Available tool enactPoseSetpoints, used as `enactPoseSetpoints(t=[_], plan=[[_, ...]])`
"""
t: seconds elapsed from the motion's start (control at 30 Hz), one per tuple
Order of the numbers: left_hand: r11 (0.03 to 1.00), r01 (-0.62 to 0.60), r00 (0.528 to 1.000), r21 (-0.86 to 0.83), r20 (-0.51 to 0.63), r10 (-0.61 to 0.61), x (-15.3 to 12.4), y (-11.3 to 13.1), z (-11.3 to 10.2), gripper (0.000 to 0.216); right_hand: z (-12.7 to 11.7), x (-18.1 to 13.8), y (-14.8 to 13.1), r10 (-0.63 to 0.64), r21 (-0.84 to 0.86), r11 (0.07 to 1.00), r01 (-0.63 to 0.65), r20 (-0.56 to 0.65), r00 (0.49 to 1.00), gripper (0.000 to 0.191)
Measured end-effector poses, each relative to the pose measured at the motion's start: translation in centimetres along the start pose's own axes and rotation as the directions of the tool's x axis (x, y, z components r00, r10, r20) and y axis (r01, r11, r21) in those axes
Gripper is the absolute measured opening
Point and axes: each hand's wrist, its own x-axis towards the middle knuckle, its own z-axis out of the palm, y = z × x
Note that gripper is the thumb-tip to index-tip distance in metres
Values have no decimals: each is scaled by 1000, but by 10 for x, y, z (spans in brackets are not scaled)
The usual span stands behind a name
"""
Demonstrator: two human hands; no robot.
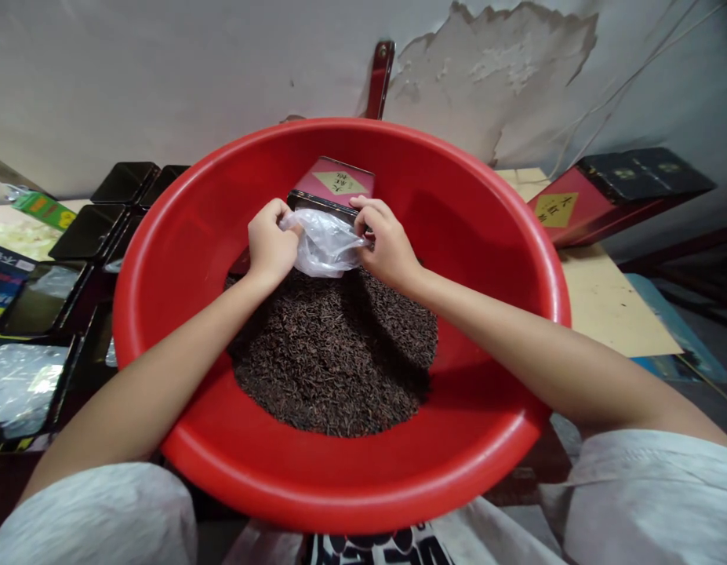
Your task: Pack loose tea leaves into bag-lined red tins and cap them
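Note:
A clear plastic bag (328, 245) bunches out of the mouth of a red tea tin (321, 174) with a yellow diamond label, which lies on its side in the basin. My left hand (273, 243) pinches the left edge of the bag, close to the tin's black rim. On the right side, my right hand (390, 242) has its fingers curled on the bag's other edge, beside the rim. Below both hands, dark loose tea leaves (333, 353) cover the bottom of the big red basin (504, 267). The inside of the tin is hidden by the bag.
Several open black tins (86, 231) stand left of the basin, some with plastic bags (25, 380) inside. Red tins with black lids (622, 188) are at right on a pale board (616, 306). A wall with peeling paint (498, 71) rises behind.

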Motion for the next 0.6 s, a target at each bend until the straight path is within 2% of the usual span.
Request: enactPoseSetpoints(t=[0.07,0.1,0.2,0.27,0.3,0.37,0.4,0.43,0.47,0.5,0.53,0.57,0.6], plan=[[995,86,993,-55,83,-81,1,1,2,26,-1,0,0,-21,-11,1000,22,25,999,20],[995,79,992,-59,106,-72,1,0,3,26,-1,0,0,-32,-17,999,33,30,999,18],[994,-110,990,31,92,106,0,-2,3,22,1,0,0,-41,-54,998,41,-1,999,16],[948,-262,965,182,85,250,-3,-4,0,36,3,0,0,-40,-80,996,38,-34,999,21],[903,-335,942,268,106,318,-5,-5,-2,40,4,0,1,-41,-87,996,37,-48,998,23],[771,-504,864,389,217,455,-9,-3,-6,28,5,1,2,-34,-81,996,29,-63,997,26],[689,-605,796,399,310,519,-12,-1,-7,19,4,2,2,-25,-70,997,20,-64,998,28],[602,-704,710,378,410,572,-15,2,-7,17,3,3,3,-16,-57,998,13,-62,998,30],[520,-780,624,348,492,607,-18,6,-5,24,3,4,4,-11,-42,999,9,-55,998,33],[458,-825,563,331,549,618,-21,10,-3,30,2,6,5,-13,-29,1000,12,-47,999,34],[424,-840,541,339,577,611,-25,13,0,34,1,7,6,-21,-19,1000,21,-40,999,33],[422,-829,559,368,583,590,-28,15,3,35,1,8,7,-33,-15,999,32,-37,999,31],[450,-797,604,404,572,556,-30,16,7,36,1,8,7,-44,-18,999,43,-37,998,28]])
